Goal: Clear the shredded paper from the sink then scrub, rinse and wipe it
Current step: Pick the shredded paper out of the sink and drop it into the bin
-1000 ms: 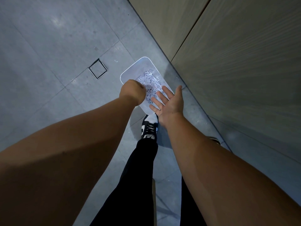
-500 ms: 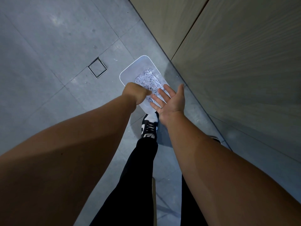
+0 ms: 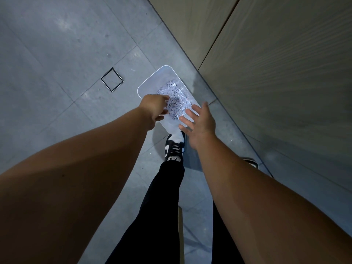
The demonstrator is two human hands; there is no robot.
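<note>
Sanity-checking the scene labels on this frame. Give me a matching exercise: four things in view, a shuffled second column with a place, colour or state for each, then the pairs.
Column one
1. shoe
2. shredded paper
3. right hand
4. floor drain cover

Column two
A. heaped inside the tub
B. square frame set in the floor, left of the tub
C. black and white, by the tub's near end
D. fingers spread, holding nothing

Pairs: 1-C, 2-A, 3-D, 4-B
</note>
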